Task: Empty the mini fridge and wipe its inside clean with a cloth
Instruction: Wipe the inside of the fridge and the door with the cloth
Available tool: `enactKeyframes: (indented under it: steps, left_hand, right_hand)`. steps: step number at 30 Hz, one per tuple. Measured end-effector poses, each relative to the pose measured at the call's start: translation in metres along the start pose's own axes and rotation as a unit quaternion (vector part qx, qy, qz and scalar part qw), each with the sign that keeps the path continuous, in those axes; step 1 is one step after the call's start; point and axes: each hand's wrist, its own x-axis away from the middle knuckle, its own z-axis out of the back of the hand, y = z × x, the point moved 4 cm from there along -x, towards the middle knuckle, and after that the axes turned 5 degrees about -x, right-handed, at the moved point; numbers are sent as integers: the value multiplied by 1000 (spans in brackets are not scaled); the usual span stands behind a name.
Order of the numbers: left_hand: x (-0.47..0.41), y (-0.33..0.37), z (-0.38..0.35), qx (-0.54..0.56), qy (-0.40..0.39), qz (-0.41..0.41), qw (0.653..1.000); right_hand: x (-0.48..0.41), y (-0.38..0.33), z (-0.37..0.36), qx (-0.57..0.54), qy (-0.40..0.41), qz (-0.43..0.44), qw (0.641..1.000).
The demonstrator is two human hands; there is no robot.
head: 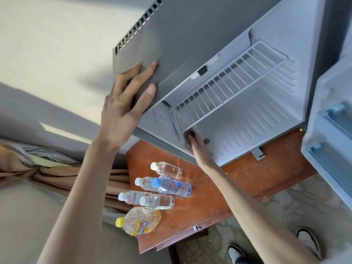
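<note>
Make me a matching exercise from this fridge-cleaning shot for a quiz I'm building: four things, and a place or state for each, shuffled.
Things:
1. left hand
2. right hand
3. wire shelf
4. yellow-capped bottle

Places or states:
A. on the wooden table
B. flat on the fridge's outer side
C. inside the fridge
D. at the shelf's front edge

Pairs: 1-B, 2-D, 3-C, 4-A

The mini fridge (190,44) fills the upper right of the frame, its door (331,130) swung open at the right edge. My left hand (123,103) lies flat on its top at centre left. My right hand (198,147) reaches inside, below the wire shelf (228,82). Below the fridge, six bottles (163,187) stand clustered on the table (238,180), lower centre. My shoes (308,242) sit on the floor, lower right.
</note>
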Motion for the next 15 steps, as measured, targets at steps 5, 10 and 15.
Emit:
enactKeyframes:
  steps: [5, 10, 15]
  left_hand:
    - [0, 2, 1, -3, -3, 1, 1000]
    - [2, 4, 2, -4, -8, 7, 1000]
    - [1, 4, 2, -8, -11, 8, 1000]
  right_hand:
    - [86, 4, -32, -105, 55, 40, 992]
    - [82, -62, -89, -35, 72, 173, 982]
    - [23, -101, -75, 90, 30, 160, 983]
